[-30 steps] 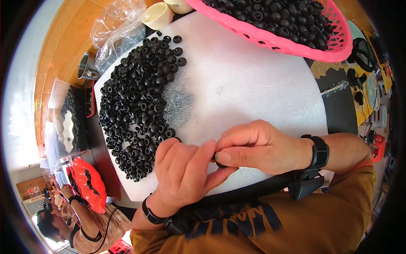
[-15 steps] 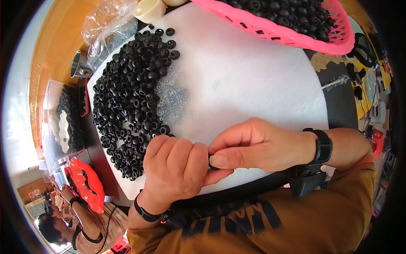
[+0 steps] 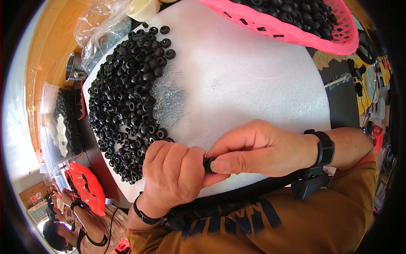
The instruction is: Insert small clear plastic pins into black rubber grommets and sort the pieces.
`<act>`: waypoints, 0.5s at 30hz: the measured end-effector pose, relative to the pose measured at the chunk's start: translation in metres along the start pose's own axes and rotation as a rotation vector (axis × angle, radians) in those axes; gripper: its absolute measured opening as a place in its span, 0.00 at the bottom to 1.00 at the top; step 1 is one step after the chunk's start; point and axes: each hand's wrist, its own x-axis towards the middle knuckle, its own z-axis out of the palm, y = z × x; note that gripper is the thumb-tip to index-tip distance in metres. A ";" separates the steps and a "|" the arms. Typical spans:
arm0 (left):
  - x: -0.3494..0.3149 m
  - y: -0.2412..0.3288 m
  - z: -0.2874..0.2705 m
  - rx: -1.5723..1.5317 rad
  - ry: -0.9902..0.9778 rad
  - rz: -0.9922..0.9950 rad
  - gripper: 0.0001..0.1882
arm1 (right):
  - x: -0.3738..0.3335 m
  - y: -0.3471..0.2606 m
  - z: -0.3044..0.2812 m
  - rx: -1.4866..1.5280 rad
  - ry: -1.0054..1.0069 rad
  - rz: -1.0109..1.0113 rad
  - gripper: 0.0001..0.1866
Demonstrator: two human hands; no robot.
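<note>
My left hand (image 3: 175, 171) is closed in a fist near the front of a white-covered work surface (image 3: 253, 89). My right hand (image 3: 262, 150) meets it from the right, thumb and forefinger pinching a small black plastic piece (image 3: 207, 165). That piece sits between the two hands, with the left fingertips under and beside it; its far end is hidden. Left of the hands spreads a big heap of small, round, hollow black plastic pieces (image 3: 131, 97). Against the heap's right side lies a patch of tiny shiny metal pieces (image 3: 169, 103), which look like little springs.
A pink openwork basket (image 3: 270, 31) full of rounder black pieces stands at the far right. Far left are a clear plastic bag (image 3: 99, 36), a cream bowl (image 3: 144, 10) and a metal cup (image 3: 75, 67). A red tray (image 3: 86, 186) and another person (image 3: 89, 224) are at lower left.
More of the black piece now shows between my hands, which have parted very slightly. The view has shifted a little; the heap looks the same.
</note>
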 end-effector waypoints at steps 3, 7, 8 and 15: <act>0.005 -0.004 0.006 -0.013 0.132 0.066 0.24 | -0.001 0.001 0.002 -0.015 0.012 -0.046 0.14; 0.004 -0.005 0.008 -0.026 0.142 0.067 0.24 | -0.003 -0.002 0.003 -0.058 0.035 -0.050 0.14; 0.003 -0.005 0.007 -0.027 0.140 0.060 0.24 | -0.003 -0.002 0.003 -0.058 0.033 -0.057 0.14; 0.003 -0.002 0.003 -0.011 0.114 0.057 0.22 | -0.005 0.000 0.005 -0.160 0.058 -0.134 0.10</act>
